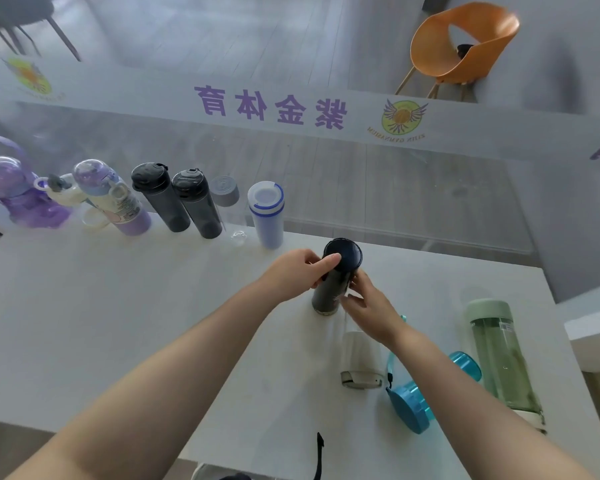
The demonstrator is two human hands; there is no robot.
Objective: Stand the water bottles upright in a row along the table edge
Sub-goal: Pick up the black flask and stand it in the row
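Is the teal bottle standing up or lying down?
Lying down: the teal bottle rests on its side on the table.

Gym lobby: glass wall [361, 188] bearing sports-club lettering [271, 105], orange chair [461, 46].

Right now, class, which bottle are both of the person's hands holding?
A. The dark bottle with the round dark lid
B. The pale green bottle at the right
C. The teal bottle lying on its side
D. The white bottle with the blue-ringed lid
A: the left hand and right hand both grip the dark bottle, which stands on the table between them.
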